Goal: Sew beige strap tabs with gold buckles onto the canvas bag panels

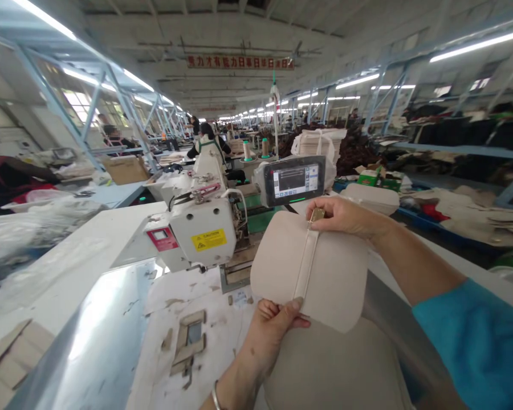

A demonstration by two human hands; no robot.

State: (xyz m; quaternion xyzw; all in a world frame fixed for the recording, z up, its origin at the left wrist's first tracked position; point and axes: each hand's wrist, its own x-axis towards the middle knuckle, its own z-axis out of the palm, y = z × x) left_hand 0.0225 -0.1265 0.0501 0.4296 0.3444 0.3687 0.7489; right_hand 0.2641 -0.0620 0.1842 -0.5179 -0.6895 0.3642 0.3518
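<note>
A beige rounded panel (277, 256) with a narrow strap (306, 265) down its middle is held up in front of the sewing machine. My left hand (273, 333) pinches the panel's lower edge at the strap's bottom end, thumb on top. My right hand (340, 215) is closed at the upper edge, its fingers on a brass-coloured metal piece (317, 216) at the strap's top end. Below the raised panel lies a stack of similar beige panels (337, 364).
The sewing machine (209, 228) stands left of the panel, with a lit display (293, 182) behind. A metal clamp frame (190, 341) lies on the white work surface. Thread cones (265, 148) stand farther back. Another person (207, 142) sits beyond the machine.
</note>
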